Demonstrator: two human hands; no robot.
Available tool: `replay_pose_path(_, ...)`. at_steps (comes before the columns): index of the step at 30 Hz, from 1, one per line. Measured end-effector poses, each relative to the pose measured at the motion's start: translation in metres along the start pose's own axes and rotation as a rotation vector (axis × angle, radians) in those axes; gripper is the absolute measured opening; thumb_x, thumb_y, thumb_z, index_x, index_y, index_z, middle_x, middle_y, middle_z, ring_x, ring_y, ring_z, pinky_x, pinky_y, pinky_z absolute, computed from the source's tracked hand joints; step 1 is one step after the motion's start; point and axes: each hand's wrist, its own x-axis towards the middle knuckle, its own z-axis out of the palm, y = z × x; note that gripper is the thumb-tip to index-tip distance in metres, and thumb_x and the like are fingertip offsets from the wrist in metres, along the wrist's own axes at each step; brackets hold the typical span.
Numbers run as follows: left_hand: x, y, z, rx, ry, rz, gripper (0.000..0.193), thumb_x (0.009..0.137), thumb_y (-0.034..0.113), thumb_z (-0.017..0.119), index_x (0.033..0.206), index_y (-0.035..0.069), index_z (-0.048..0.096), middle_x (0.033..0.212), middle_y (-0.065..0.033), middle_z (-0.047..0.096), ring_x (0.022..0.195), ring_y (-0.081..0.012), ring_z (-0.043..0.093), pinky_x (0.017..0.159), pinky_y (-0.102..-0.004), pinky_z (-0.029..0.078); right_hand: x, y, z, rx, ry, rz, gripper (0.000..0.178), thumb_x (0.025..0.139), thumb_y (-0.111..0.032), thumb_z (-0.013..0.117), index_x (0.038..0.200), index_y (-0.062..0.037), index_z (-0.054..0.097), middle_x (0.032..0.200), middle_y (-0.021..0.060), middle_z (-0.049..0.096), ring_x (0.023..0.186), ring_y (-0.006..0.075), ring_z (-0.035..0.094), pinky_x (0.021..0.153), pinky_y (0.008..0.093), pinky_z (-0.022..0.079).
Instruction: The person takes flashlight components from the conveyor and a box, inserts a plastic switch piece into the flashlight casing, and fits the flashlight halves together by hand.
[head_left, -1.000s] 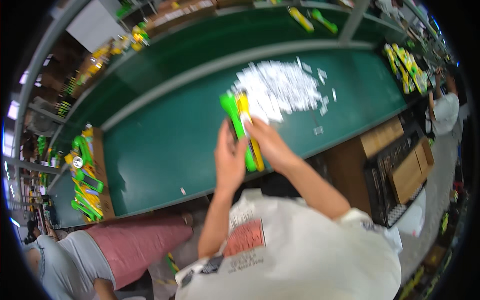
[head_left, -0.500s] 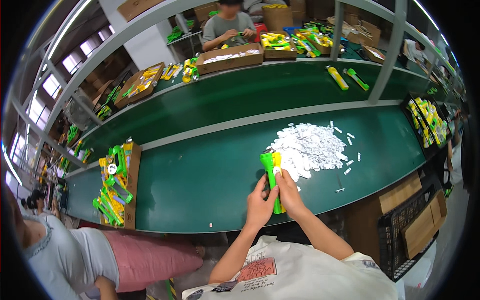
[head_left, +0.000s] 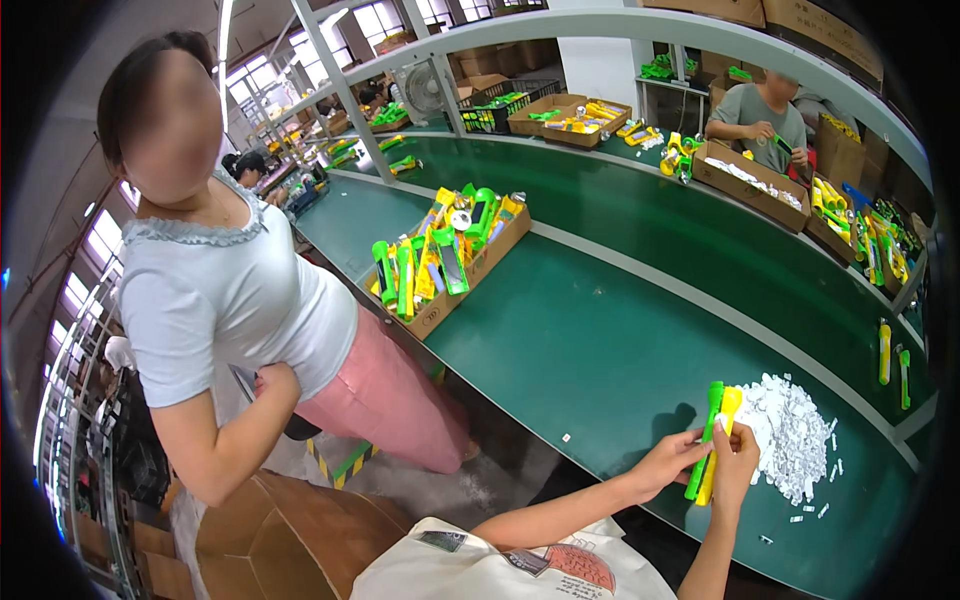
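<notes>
One green torch (head_left: 713, 412) and one yellow torch (head_left: 731, 402) are pointing lengthwise away from the body, side by side above the tabletop (head_left: 560, 345), left hand (head_left: 670, 460) curled and gripping green, right hand (head_left: 738, 457), nearer the white pile (head_left: 792, 440), likewise gripping yellow.

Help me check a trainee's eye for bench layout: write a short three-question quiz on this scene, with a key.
1. Short answer: the left hand and right hand hold a yellow flashlight side by side with one other flashlight. What colour is that other one?
2. True or false: the open cardboard box on the bench, left of the hands, contains green and yellow flashlights.
3. Multiple choice: which lies on the bench just to the right of the right hand?
A) a fan
B) a black crate
C) a heap of small white pieces

Key: 1. Green. 2. True. 3. C.
</notes>
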Motion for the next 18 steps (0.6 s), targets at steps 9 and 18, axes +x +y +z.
replay_pose_path(9,0.009,0.020,-0.002,-0.416,0.191,0.030,0.035,0.100,0.026,0.041,0.128,0.006,0.048,0.122,-0.0088,0.057,0.115,-0.0208,0.053,0.102,-0.0369,0.039,0.020,-0.031,0.020,-0.351,-0.096,-0.246,0.034,0.093,-0.030,0.052,0.095,0.0018,0.064,0.089,0.0229,0.061,0.085,0.0397,0.056,0.076,0.0464,0.044)
replay_pose_path(18,0.002,0.017,-0.041,-0.541,0.050,0.012,0.052,0.096,0.025,0.035,0.140,-0.003,0.034,0.112,-0.0152,0.057,0.094,-0.0226,0.057,0.078,-0.0365,0.049,0.066,0.018,-0.110,-0.388,0.184,0.182,0.028,0.088,-0.023,0.052,0.094,-0.0015,0.070,0.081,0.0118,0.071,0.074,0.0248,0.066,0.070,0.0365,0.050)
